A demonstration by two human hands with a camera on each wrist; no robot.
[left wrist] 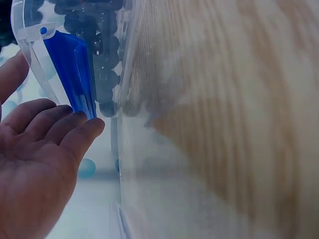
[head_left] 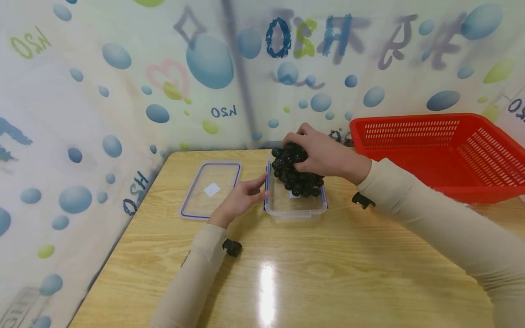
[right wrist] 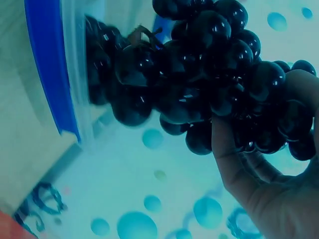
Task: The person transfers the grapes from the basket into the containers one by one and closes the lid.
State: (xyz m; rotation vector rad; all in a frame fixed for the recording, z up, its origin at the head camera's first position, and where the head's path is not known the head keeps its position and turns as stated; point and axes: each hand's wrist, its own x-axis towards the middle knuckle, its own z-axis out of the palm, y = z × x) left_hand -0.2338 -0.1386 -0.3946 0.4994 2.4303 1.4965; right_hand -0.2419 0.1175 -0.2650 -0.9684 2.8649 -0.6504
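Note:
A bunch of dark, glossy grapes [head_left: 301, 181] hangs in the grip of my right hand [head_left: 324, 151], thumb and fingers spread around its upper part. The bunch is partly inside a clear plastic box [head_left: 295, 213] with blue latches; in the right wrist view its stem end sits behind the box wall. My left hand [head_left: 242, 198] is at the box's left side with its fingers extended. In the left wrist view its fingertips meet the lower end of a hanging blue latch [left wrist: 72, 67], and the thumb is close to the rim.
The clear lid [head_left: 223, 175] with a blue seal lies flat left of the box, a white square [head_left: 212, 189] showing on it. A red plastic basket [head_left: 410, 157] stands at the right. A patterned cloth wall [head_left: 254, 100] rises behind the wooden table [head_left: 348, 264].

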